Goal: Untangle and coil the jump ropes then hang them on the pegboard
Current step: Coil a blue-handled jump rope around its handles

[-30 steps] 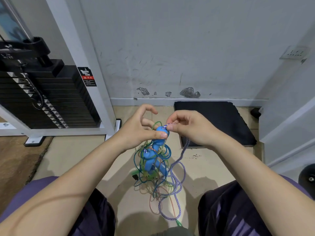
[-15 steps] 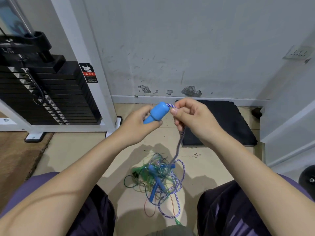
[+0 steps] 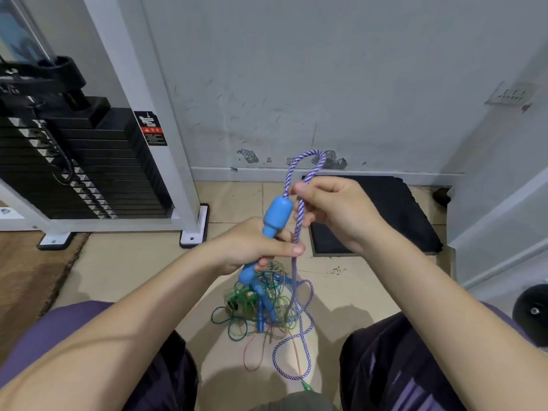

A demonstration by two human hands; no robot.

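Single head-worn wide-angle view, looking forward and down from the person's own eye level, both forearms entering from the lower corners, hands close at frame centre, floor (image 3: 124, 262) below, wall (image 3: 326, 69) filling the upper frame, straight lines bowed toward the edges.

The left hand (image 3: 252, 247) now stands the blue handle (image 3: 274, 219) upright, up from its tilt, while the right hand (image 3: 335, 212) draws the purple-and-white rope (image 3: 305, 161) into a fresh loop above it.
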